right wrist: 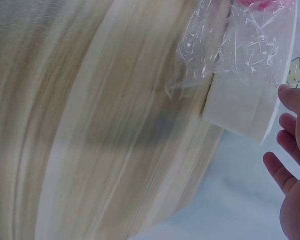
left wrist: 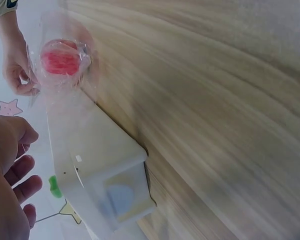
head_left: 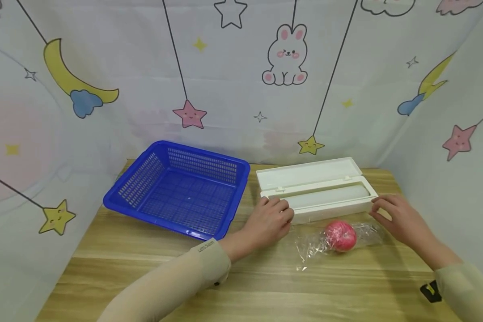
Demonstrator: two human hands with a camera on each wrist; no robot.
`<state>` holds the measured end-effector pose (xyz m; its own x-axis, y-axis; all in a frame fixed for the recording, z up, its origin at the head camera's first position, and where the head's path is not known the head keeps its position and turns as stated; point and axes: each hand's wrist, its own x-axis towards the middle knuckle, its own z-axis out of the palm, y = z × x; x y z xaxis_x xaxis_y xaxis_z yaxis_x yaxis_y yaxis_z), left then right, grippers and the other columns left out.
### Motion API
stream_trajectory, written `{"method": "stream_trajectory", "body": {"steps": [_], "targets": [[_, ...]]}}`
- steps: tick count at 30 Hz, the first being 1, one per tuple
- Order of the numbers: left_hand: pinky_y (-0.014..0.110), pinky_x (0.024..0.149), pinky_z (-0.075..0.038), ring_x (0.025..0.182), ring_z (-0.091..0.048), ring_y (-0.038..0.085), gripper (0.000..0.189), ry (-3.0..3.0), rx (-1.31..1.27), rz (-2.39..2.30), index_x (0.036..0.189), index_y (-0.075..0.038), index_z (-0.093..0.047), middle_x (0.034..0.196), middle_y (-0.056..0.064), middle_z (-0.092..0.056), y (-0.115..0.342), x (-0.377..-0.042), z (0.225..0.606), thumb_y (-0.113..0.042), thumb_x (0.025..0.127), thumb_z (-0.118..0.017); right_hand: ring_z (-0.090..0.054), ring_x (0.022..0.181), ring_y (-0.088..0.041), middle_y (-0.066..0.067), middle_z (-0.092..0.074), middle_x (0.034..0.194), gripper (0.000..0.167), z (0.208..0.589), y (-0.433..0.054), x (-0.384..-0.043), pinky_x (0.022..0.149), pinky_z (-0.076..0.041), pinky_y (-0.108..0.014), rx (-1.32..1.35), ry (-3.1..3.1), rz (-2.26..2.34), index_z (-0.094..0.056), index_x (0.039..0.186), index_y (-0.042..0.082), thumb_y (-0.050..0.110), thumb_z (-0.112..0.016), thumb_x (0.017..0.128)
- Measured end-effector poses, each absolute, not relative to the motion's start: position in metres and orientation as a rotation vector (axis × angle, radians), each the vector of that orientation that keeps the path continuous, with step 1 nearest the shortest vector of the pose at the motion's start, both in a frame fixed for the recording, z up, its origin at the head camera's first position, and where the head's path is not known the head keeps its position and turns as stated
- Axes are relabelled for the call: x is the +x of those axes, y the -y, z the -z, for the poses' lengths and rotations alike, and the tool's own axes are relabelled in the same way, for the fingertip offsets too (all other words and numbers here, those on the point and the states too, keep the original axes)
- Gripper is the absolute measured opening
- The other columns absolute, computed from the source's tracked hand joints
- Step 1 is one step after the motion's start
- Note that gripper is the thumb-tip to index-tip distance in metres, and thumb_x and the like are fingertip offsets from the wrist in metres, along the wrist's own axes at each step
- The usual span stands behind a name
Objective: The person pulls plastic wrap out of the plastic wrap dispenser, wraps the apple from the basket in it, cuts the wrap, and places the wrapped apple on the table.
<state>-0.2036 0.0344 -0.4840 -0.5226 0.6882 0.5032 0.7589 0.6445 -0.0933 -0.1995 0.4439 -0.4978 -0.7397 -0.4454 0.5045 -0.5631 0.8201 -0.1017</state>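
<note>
A long white cling film dispenser (head_left: 326, 212) lies with its lid (head_left: 310, 173) raised and a pale roll (head_left: 326, 197) inside. Just in front, a red apple (head_left: 341, 235) sits among crumpled clear cling film (head_left: 311, 246), which spreads out on both sides of it. My left hand (head_left: 270, 219) is at the dispenser's front left corner, its fingers loosely bent and holding nothing in the left wrist view. At the opposite end, my right hand (head_left: 400, 219) has its fingertips close to the front right corner, fingers relaxed and spread in the right wrist view.
On the left of the wooden table (head_left: 265, 290) stands a blue plastic basket (head_left: 189, 233) with slotted walls. A patterned cloth (head_left: 233, 80) hangs behind and along both sides. A small black object (head_left: 430, 291) shows beside the right sleeve.
</note>
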Motion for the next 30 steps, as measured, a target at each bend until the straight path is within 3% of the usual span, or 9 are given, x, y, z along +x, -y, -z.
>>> {"method": "stream_trajectory", "body": {"steps": [9, 14, 30], "targets": [[0.032, 0.080, -0.042, 0.091, -0.059, 0.014, 0.010, 2.419, -1.176, 0.298, 0.093, -0.023, -0.067, 0.101, -0.008, -0.065, -0.034, -0.195, 0.477, -0.022, 0.093, -0.077, -0.068, 0.089, -0.031, -0.008, -0.075, 0.092, 0.040, 0.495, -0.444, -0.196, 0.077, -0.048, -0.043, 0.691, 2.538, -0.364, -0.068, 0.093, 0.011, -0.007, -0.093, 0.068], [0.032, 0.078, -0.044, 0.091, -0.061, 0.014, 0.008, 2.379, -1.219, 0.275, 0.091, -0.024, -0.068, 0.099, -0.009, -0.067, -0.036, -0.191, 0.478, -0.023, 0.092, -0.076, -0.067, 0.088, -0.029, -0.006, -0.074, 0.090, 0.041, 0.496, -0.448, -0.188, 0.077, -0.047, -0.040, 0.671, 2.539, -0.377, -0.068, 0.090, 0.012, -0.008, -0.094, 0.066], [0.034, 0.083, -0.046, 0.098, -0.066, 0.017, 0.004, 2.296, -1.406, 0.208, 0.094, -0.020, -0.066, 0.101, -0.007, -0.068, -0.038, -0.185, 0.490, -0.017, 0.096, -0.068, -0.067, 0.094, -0.033, -0.010, -0.074, 0.099, 0.045, 0.512, -0.457, -0.154, 0.083, -0.048, -0.040, 0.691, 2.544, -0.377, -0.071, 0.095, 0.008, -0.012, -0.093, 0.063]]}}
